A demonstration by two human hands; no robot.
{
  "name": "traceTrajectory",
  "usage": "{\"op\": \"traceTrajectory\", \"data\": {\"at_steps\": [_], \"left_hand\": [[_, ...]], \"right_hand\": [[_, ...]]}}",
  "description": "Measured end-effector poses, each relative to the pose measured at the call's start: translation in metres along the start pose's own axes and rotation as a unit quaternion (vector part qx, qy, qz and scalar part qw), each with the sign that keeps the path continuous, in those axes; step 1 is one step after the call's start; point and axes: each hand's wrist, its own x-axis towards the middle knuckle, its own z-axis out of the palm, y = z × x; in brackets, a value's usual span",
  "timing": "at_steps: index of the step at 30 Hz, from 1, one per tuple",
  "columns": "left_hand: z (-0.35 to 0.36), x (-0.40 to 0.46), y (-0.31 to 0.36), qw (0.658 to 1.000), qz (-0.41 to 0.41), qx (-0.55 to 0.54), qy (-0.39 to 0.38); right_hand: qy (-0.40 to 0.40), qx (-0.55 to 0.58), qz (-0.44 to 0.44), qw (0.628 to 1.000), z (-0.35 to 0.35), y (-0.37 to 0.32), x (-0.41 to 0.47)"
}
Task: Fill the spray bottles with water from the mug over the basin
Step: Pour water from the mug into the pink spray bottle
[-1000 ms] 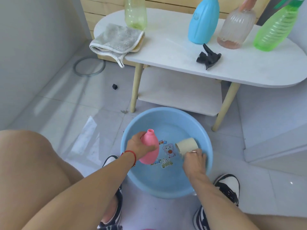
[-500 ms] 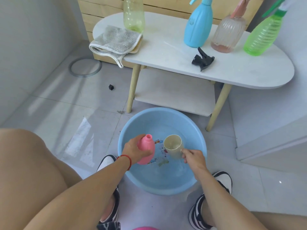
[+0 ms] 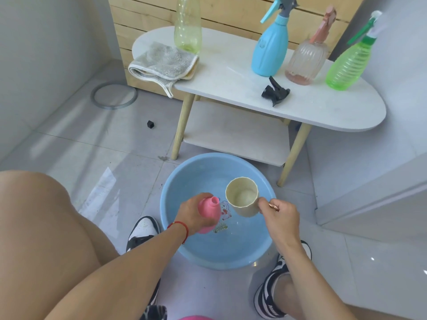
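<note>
Since the earlier frames the cream mug [image 3: 242,197] has come up out of the water in the blue basin [image 3: 184,181] and now hangs above it, its mouth turned toward the camera and just beside the neck of the pink bottle [image 3: 209,212]. A second ago it lay low on its side in the basin.

The pink bottle is small, rounded and capless, its open neck pointing up and slightly right. The mug is pale and faceted, with a little water showing in its bottom (how much cannot be told). Both sit over the basin, which stands on the floor in front of the white surface [image 3: 323,107].

The left hand [image 3: 191,214] wraps the bottle from the left, fingers curled round its body, a red cord at the wrist. The right hand [image 3: 280,214] grips the mug's handle with fingers closed on it, a ring showing on one finger.

On the surface stand a blue spray bottle [image 3: 269,51], a clear ribbed spray bottle [image 3: 305,61], a green spray bottle [image 3: 346,65] and a yellowish bottle [image 3: 187,28], with a loose black sprayer head [image 3: 275,91] and a folded grey cloth [image 3: 161,63].
</note>
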Motion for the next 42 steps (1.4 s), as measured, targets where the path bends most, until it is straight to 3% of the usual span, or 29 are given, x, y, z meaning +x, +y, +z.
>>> {"op": "traceTrajectory", "data": {"at_steps": [4,16,27,42], "left_hand": [[0.004,-0.001,0.009,0.999,0.016,0.023,-0.015],[0.011,-0.004,0.013,0.999,0.036,0.021,-0.006],[0.015,-0.001,0.010,0.998,0.022,0.050,-0.032],[0.017,-0.002,0.011,0.996,0.000,0.063,-0.057]], "right_hand": [[0.040,-0.074,-0.076,0.994,0.002,-0.008,-0.008],[0.061,-0.181,-0.220,0.957,0.008,-0.009,-0.008],[0.129,-0.172,-0.317,0.924,0.009,-0.001,-0.007],[0.144,-0.200,-0.397,0.884,0.004,0.010,-0.006]]}}
